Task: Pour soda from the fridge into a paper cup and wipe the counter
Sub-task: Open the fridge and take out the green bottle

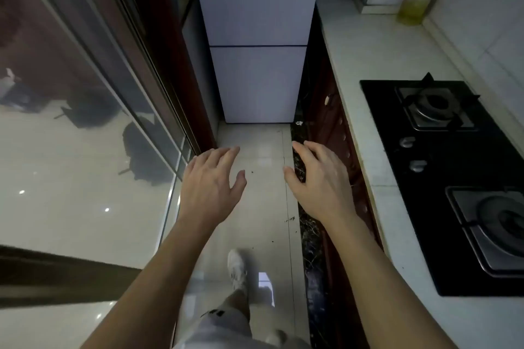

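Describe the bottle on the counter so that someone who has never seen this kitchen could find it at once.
Start at the tall white fridge at the far end of the narrow floor, then follow the pale counter on its right to the back corner by the tiled wall. The bottle stands there, beyond the black gas hob. It is the only bottle on the counter: clear, with yellowish liquid low down and a red part near its top.

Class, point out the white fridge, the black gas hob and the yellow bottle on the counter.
White fridge (256, 8): head view, middle door panel.
Black gas hob (442, 178): head view, bare glass between burners.
Yellow bottle (412, 8): head view, lower body.
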A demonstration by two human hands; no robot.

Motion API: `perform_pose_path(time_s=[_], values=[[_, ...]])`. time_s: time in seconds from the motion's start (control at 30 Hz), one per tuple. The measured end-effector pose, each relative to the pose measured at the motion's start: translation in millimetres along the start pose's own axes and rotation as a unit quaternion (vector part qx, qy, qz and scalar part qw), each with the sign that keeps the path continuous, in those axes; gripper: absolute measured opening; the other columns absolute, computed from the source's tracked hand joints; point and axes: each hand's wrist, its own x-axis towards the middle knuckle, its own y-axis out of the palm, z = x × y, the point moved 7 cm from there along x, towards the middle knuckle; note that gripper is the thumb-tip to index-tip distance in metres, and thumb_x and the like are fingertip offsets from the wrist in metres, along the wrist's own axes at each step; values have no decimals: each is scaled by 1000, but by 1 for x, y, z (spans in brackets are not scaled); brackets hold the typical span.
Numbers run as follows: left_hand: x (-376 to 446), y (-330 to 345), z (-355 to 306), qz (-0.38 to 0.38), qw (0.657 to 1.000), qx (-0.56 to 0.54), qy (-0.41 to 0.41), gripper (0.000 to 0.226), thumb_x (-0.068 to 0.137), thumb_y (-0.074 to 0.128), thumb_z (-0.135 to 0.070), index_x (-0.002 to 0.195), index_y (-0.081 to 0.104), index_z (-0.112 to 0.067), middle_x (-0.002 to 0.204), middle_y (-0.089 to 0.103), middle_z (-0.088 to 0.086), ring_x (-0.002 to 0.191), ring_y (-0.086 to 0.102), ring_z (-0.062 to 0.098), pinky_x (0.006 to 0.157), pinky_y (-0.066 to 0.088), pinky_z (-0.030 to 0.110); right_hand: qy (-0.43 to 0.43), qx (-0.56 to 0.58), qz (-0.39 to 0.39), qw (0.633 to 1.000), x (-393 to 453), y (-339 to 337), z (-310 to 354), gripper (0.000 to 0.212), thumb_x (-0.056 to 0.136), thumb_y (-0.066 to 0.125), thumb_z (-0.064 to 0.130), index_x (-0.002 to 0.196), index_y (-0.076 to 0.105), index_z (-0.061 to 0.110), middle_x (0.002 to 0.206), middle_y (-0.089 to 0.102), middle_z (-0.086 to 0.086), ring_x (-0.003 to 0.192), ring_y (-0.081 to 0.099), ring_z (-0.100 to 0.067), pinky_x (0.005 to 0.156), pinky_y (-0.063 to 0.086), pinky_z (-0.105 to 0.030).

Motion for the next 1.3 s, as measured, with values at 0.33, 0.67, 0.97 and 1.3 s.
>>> perform_pose_path(time_s=[0.33, 0.67, 0.97, 1.3], values=[[153, 10, 55, -17, 1000, -10, 8, 52, 97, 50, -44, 144, 50, -22, 140, 59, 2, 130, 53, 27, 111, 41, 50, -4, -21, -10, 1000, 156, 36, 9, 56, 91, 49, 45, 140, 50, 17, 136, 54, -6, 129, 47, -23, 105, 42, -48], [308, 12, 100, -11, 999, -27, 28, 55, 98, 42, -47, 146, 48, -21, 140, 60, 4, 128, 55, 28, 107, 45, 50, 24, -22, -12, 999, 297, 67, 16, 55, 92, 51, 44, 140, 50, 18, 135, 54, -6, 127, 49, -24, 104, 43, -48], [404, 40, 104, 4, 999, -36, 33, 52, 97, 49, -44, 144, 49, -21, 141, 59, 6, 126, 56, 30, 105, 45, 48, 41, -5, -8, 999, 390, 95, -14, 56, 91, 46, 47, 139, 50, 18, 135, 55, -6, 125, 51, -24, 101, 46, -50], [552, 57, 79, -12, 1000, -22, 3, 53, 98, 50, -44, 145, 50, -20, 141, 59, 8, 126, 55, 34, 100, 47, 48, 22, 15, -32, 999, 533, 99, -80, 55, 92, 46, 46, 137, 53, 15, 131, 57, -9, 113, 59, -26, 90, 52, -44]])
